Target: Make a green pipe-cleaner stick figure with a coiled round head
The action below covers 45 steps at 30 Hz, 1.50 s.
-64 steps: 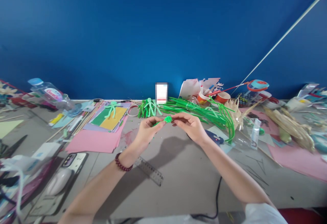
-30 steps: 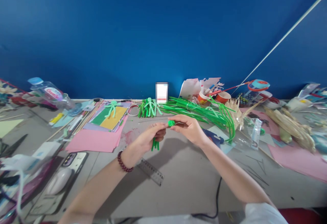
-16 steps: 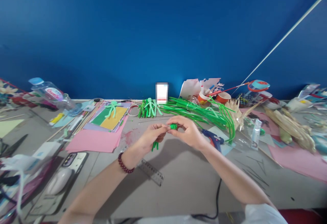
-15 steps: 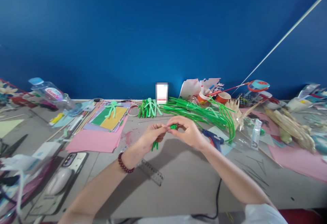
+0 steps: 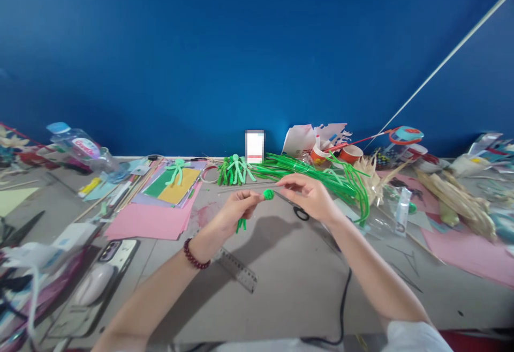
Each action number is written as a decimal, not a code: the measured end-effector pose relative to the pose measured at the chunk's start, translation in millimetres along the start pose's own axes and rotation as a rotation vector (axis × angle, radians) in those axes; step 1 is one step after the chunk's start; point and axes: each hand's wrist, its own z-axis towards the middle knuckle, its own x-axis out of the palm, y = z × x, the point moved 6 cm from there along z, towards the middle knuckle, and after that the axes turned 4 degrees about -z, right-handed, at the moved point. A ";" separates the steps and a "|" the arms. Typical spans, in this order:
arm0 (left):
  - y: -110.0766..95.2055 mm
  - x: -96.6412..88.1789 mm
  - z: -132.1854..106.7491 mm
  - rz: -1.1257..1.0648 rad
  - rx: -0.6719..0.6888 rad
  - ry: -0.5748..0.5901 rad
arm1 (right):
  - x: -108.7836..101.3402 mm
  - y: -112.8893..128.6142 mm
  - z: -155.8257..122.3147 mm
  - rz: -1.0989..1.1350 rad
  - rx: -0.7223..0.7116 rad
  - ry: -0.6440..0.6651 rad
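Observation:
Near the middle of the desk, my left hand (image 5: 242, 205) is closed in a pinch on a green pipe-cleaner piece (image 5: 269, 194). A rounded coiled end sticks out past the fingertips, and green strands hang below the hand. To its right, my right hand (image 5: 307, 194) grips a pair of scissors (image 5: 301, 213). One black handle loop shows under the hand, and the thin blades point toward the coil. The fingers partly cover the scissors. Behind my hands lie long green pipe cleaners (image 5: 317, 175) and a bunch of finished green figures (image 5: 236, 170).
Pink paper (image 5: 150, 221) and coloured sheets with a light green figure (image 5: 175, 170) lie left. A clear ruler (image 5: 236, 270) is below my hands. A phone (image 5: 118, 250), mouse (image 5: 95, 283) and bottle (image 5: 76, 142) stand farther left. Paper cups (image 5: 350, 154) and a black cable (image 5: 343, 309) are right.
My right hand has moved off the green coil toward the right, and the scissors have come into sight at it. My left hand still pinches the coil. The glue gun is now mostly hidden.

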 end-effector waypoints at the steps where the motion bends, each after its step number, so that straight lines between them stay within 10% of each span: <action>1: -1.7 0.4 -0.8 -0.002 0.005 0.005 | -10.7 1.5 -1.3 -0.010 0.010 -0.053; 7: -8.4 6.5 -6.3 -0.104 -0.022 0.067 | -51.0 20.0 -16.9 -0.041 0.004 -0.164; 18: 9.0 26.5 -11.1 -0.309 -0.242 0.218 | 16.6 13.8 -10.8 0.046 0.003 0.105; 45: 5.3 21.0 -5.0 -0.071 -0.053 0.096 | 27.5 -21.0 -4.5 0.201 0.198 0.169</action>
